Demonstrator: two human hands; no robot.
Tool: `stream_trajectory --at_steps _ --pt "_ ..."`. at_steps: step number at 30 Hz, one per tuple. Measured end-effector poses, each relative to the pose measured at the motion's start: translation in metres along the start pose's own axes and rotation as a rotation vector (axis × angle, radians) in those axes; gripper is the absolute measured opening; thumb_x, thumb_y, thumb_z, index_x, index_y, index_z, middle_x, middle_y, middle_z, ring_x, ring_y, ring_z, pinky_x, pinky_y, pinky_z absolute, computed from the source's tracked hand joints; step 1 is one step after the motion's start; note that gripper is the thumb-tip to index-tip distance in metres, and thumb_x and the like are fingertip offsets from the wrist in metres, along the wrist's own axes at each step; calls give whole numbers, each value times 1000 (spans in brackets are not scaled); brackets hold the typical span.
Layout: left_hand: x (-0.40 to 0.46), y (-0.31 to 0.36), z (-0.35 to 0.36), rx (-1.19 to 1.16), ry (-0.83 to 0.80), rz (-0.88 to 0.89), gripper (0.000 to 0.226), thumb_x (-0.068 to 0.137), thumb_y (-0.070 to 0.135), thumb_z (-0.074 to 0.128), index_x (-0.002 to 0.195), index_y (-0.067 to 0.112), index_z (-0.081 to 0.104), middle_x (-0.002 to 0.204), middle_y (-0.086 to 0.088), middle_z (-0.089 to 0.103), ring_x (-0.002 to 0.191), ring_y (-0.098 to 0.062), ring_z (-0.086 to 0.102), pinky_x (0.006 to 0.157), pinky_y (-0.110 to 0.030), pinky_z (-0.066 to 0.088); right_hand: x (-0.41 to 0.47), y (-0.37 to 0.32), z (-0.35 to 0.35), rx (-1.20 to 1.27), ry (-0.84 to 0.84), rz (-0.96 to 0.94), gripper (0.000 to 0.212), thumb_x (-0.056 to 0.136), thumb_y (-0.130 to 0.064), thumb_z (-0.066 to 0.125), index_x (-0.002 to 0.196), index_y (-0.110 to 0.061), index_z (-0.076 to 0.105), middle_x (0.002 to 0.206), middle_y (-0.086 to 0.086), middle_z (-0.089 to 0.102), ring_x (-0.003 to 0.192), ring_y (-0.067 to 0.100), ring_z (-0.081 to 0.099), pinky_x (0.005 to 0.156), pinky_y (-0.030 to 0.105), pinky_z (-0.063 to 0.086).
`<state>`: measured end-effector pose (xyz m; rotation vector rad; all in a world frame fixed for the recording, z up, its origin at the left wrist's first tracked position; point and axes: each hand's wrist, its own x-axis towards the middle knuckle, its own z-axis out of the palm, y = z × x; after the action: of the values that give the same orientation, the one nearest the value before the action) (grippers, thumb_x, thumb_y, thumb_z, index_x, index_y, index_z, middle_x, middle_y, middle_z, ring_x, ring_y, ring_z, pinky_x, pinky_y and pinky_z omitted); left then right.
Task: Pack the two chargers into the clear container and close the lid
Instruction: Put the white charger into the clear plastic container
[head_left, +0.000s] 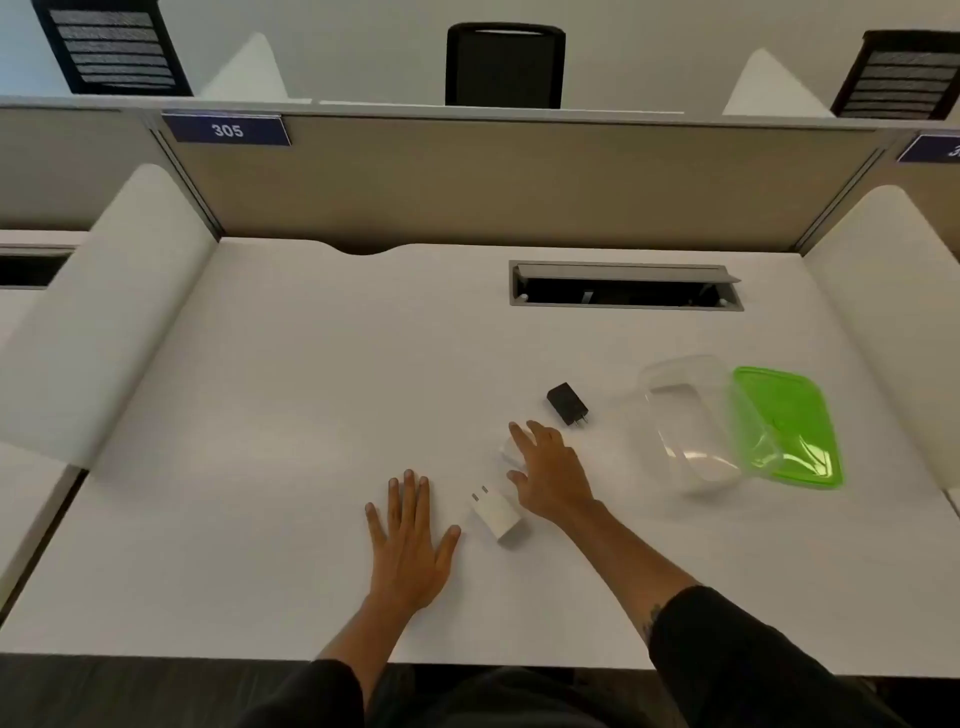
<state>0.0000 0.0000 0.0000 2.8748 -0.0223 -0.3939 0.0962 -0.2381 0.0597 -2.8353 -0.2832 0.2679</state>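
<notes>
A white charger (496, 514) lies on the white desk (260, 415) with its two prongs pointing away, between my hands. A black charger (567, 404) lies further back, left of the clear container (691, 431). The container is lidless, and its green lid (795, 421) rests against its right side. My left hand (408, 540) lies flat on the desk, fingers spread, just left of the white charger. My right hand (550, 473) hovers with fingers apart over a small white object (506, 449), mostly hidden beneath the fingertips. It grips nothing that I can see.
A cable slot with a raised grey flap (626, 286) is set into the desk at the back right. A beige partition (467, 176) closes off the far edge, and white side dividers (104, 322) flank the desk. The near edge runs just below my forearms.
</notes>
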Motion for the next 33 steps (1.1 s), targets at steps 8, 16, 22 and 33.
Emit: stream_trajectory --at_steps 8,16,22,33 --pt "4 -2 8 35 37 -5 92 99 74 6 167 16 -13 177 -7 -20 165 -30 -15 131 -67 2 14 0 -8 6 -42 11 62 94 -26 70 151 -21 48 138 10 55 127 30 51 93 39 56" --pt "2 -4 11 30 60 0 91 101 71 19 168 17 -10 178 -6 -17 165 -30 -12 130 -68 5 15 22 -51 129 144 86 63 90 -30 71 150 -21 53 129 9 59 124 29 53 90 40 59" --pt "2 -2 12 17 68 -11 90 101 70 23 168 18 -8 179 -5 -15 166 -29 -10 130 -68 6 8 87 -115 174 359 271 63 83 -30 76 144 -22 61 118 8 65 115 31 59 86 41 57" --pt "7 -1 13 31 22 -57 91 98 75 17 168 23 -12 179 -4 -16 166 -29 -11 130 -68 4 4 181 -131 265 284 658 68 72 -33 83 135 -17 63 128 9 72 116 36 68 93 40 56"
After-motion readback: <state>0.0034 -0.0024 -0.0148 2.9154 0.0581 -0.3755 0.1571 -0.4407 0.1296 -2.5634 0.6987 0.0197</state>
